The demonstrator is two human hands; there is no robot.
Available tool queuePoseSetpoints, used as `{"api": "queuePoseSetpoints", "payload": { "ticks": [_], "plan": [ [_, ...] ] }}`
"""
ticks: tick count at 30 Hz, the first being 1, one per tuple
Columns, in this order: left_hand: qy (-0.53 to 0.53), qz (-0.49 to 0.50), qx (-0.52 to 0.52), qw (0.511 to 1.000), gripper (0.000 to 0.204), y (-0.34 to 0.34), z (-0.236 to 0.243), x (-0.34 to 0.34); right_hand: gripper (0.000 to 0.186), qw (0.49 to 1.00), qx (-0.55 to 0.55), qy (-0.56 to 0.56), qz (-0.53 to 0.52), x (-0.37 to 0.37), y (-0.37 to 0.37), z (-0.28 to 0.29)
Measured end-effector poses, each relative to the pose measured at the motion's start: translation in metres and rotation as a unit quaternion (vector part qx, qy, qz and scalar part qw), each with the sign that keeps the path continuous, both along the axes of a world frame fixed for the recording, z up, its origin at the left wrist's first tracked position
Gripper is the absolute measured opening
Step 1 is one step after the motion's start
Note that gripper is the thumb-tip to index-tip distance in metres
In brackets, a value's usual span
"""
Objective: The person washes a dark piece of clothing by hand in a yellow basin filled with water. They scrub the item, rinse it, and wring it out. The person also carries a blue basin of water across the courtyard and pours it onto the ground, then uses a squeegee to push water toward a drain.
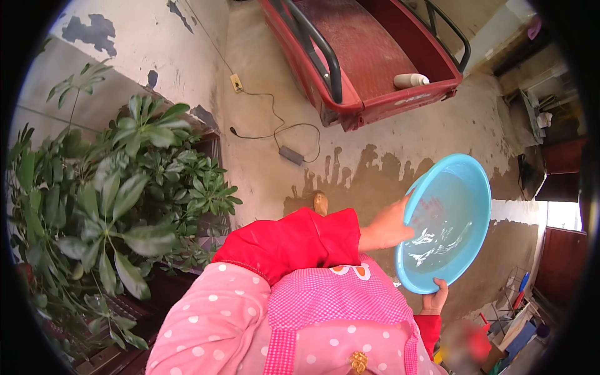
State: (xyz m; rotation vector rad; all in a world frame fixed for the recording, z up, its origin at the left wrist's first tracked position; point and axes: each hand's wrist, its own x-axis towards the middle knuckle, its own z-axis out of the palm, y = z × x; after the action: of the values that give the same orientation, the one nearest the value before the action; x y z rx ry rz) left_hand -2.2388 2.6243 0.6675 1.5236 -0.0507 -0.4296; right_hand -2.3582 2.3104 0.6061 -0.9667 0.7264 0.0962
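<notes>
A light blue plastic basin (485, 209) with clear water (447, 219) in it is held in front of me, to my right, and looks tilted. My left hand (389, 226) is closed on the left side of the rim; its fingertips are hard to see, with a reddish blur in the water beside them. My right hand (434, 300) grips the near edge of the basin from below. Red sleeve covers (300, 240) are on my forearms, over a pink dotted top and a checked apron (337, 294).
Dark wet patches (369, 172) spread over the concrete floor. Ahead stands a red cargo tricycle bed (356, 56) with a white bottle (410, 80) in it. A black charger with cable (291, 155) lies on the floor. A leafy plant (112, 206) fills the left. Clutter (512, 325) stands at lower right.
</notes>
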Motion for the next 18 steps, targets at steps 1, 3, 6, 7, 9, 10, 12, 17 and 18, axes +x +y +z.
{"api": "queuePoseSetpoints", "payload": {
  "ticks": [1, 3, 6, 7, 9, 10, 12, 17, 18],
  "plan": [
    [0.015, -0.006, 0.014, 1.0, 0.074, 0.006, 0.005, 0.011, 0.06, 1.0, -0.003, -0.001, -0.001, 0.011, 0.005, 0.0],
    [0.018, -0.004, 0.02, 1.0, 0.076, 0.015, 0.005, 0.031, 0.06, 1.0, -0.01, 0.005, 0.004, 0.035, 0.016, 0.004],
    [-0.004, 0.009, 0.009, 1.0, 0.077, 0.022, -0.003, 0.057, 0.061, 1.0, -0.015, 0.015, 0.013, 0.066, 0.026, 0.012],
    [-0.003, 0.013, 0.011, 1.0, 0.077, 0.024, -0.003, 0.065, 0.061, 1.0, -0.016, 0.012, 0.019, 0.076, 0.028, 0.011],
    [-0.009, 0.022, 0.018, 1.0, 0.076, 0.03, -0.004, 0.079, 0.062, 0.999, -0.012, -0.001, 0.03, 0.094, 0.032, 0.005],
    [-0.013, 0.028, 0.022, 0.999, 0.075, 0.033, -0.005, 0.084, 0.061, 0.999, -0.007, -0.007, 0.035, 0.103, 0.033, 0.001],
    [-0.024, 0.041, 0.029, 0.998, 0.074, 0.039, -0.004, 0.095, 0.061, 0.999, 0.002, -0.02, 0.045, 0.12, 0.039, -0.005],
    [-0.04, 0.056, 0.032, 0.997, 0.075, 0.051, -0.005, 0.11, 0.061, 0.998, 0.014, -0.016, 0.055, 0.14, 0.049, -0.013],
    [-0.035, 0.058, 0.026, 0.997, 0.074, 0.052, -0.002, 0.109, 0.061, 0.998, 0.011, -0.026, 0.056, 0.139, 0.05, -0.013]
  ]
}}
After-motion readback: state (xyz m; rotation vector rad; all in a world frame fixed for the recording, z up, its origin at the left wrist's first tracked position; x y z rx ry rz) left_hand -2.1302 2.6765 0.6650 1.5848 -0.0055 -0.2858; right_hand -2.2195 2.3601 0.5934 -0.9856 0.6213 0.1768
